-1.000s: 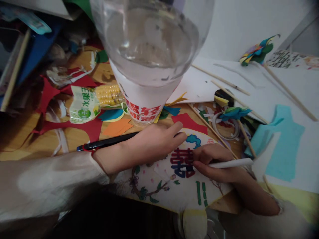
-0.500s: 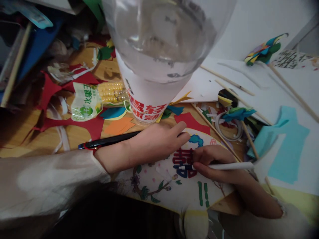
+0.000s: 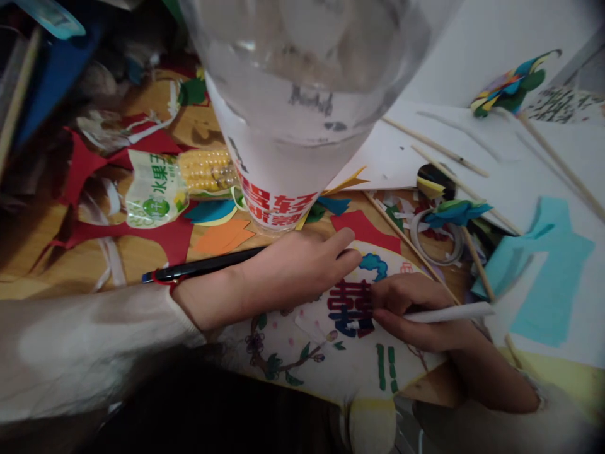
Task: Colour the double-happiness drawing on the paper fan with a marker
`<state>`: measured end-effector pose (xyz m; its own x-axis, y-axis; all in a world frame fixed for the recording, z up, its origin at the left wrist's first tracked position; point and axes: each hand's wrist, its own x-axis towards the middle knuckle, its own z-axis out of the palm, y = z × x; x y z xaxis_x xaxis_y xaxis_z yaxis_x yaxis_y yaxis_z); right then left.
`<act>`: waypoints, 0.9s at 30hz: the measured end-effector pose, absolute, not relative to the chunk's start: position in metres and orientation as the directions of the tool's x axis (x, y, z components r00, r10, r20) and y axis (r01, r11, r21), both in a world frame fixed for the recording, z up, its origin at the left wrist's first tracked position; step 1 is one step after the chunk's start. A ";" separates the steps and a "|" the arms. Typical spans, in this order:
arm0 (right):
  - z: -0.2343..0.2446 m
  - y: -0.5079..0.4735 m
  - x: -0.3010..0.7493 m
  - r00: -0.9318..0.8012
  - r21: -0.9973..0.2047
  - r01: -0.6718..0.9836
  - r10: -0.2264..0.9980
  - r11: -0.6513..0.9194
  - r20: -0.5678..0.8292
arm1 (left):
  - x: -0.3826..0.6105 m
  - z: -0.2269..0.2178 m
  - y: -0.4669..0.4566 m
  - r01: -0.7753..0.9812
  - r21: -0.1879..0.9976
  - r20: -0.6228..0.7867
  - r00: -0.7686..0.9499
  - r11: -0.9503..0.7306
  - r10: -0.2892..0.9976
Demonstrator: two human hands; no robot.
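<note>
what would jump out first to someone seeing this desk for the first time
A huge clear bottle with a red-lettered label looms at top centre, close to the camera. Below it, the left hand lies flat on a painted fan while the right hand holds a white pen to the fan's red-and-blue character. A packaged corn cob lies at left among red paper scraps.

Left hand [image 3: 293, 268]: pressed flat on painted fan [image 3: 321, 356]
Right hand [image 3: 411, 312]: gripped white pen [image 3: 454, 311], tip on red-blue character
Water bottle [image 3: 283, 170]: stood just behind
</note>
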<state>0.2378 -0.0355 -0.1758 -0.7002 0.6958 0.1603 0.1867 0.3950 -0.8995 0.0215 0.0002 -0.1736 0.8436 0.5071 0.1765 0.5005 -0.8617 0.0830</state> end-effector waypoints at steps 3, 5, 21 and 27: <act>-0.175 -0.035 0.237 -0.710 -0.904 0.180 0.687 0.388 0.153 | 0.022 -0.174 0.000 0.503 0.084 0.179 0.842 -0.860 0.509; -0.175 -0.035 0.237 -0.707 -0.901 0.187 0.690 0.392 0.154 | 0.022 -0.174 -0.001 0.504 0.094 0.166 0.842 -0.858 0.513; -0.177 -0.039 0.244 -0.638 -0.984 0.129 0.770 0.125 0.014 | 0.020 -0.174 0.000 0.512 0.091 0.124 0.845 -0.854 0.520; -0.171 -0.039 0.242 -0.701 -0.952 0.219 0.713 0.213 -0.001 | 0.021 -0.174 0.000 0.505 0.085 0.124 0.850 -0.859 0.512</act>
